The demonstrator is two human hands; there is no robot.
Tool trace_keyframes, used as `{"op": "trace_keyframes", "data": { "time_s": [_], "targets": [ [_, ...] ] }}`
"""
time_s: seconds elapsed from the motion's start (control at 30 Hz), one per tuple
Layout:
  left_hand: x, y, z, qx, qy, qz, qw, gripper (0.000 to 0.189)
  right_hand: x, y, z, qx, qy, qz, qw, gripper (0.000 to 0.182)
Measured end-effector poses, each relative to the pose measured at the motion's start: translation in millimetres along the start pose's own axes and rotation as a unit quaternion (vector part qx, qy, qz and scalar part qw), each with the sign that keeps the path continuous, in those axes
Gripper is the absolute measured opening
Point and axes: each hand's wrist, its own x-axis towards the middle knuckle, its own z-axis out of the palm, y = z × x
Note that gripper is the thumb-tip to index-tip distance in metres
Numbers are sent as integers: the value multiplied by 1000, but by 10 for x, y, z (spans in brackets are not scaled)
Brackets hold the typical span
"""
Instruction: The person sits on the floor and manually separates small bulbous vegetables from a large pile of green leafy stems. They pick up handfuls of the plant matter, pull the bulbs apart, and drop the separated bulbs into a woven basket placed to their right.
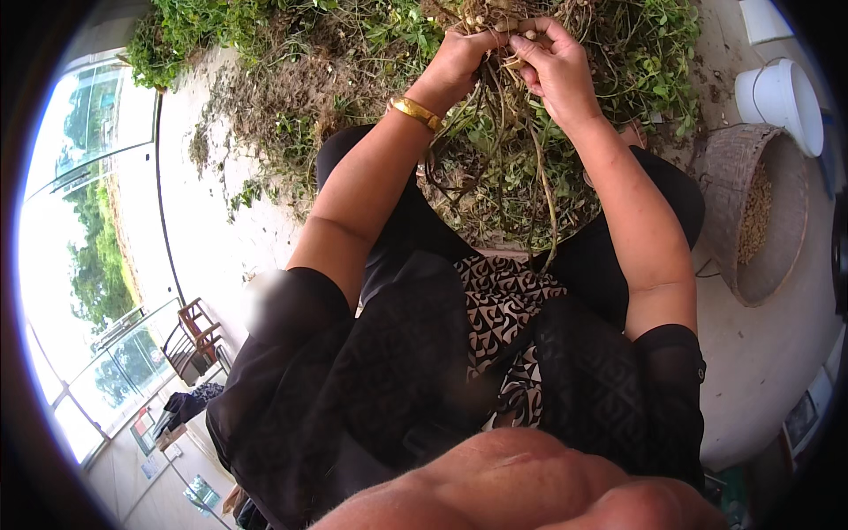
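Observation:
At the top centre, my left hand (462,56) is closed around the base of a bunch of peanut plants, a gold bangle on its wrist. The roots and several pale peanut pods (507,24) show above and between my hands, and the stems (538,159) hang down towards my lap. Close beside it, my right hand (553,69) has thumb and fingers on a pod at the roots; part of that pod is hidden by the fingers. A heap of uprooted peanut plants (291,86) with soil and leaves lies under and around both hands.
To the right stands a tilted woven basket (722,199) with peanut pods (757,215) inside. Behind it are a white bucket (768,99) and another white container (765,20). A wooden chair (199,331) stands at the far left near glass panels. My knees flank the nearer plants.

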Motion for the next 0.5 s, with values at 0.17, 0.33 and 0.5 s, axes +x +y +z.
{"op": "trace_keyframes", "data": {
  "time_s": [0.17, 0.33, 0.5],
  "targets": [
    [-12, 16, 48, -52, 4, 5, 999, 28, 81, -49, -123, 149, -65, 64, 985, 8],
    [-53, 93, -20, -112, -7, -10, 994, 28, 117, -92, -203, 261, -160, 60, 950, 12],
    [32, 77, -214, -150, 39, -43, 987, 31, 16, -342, -173, 296, -70, 73, 950, 11]
  ]
}}
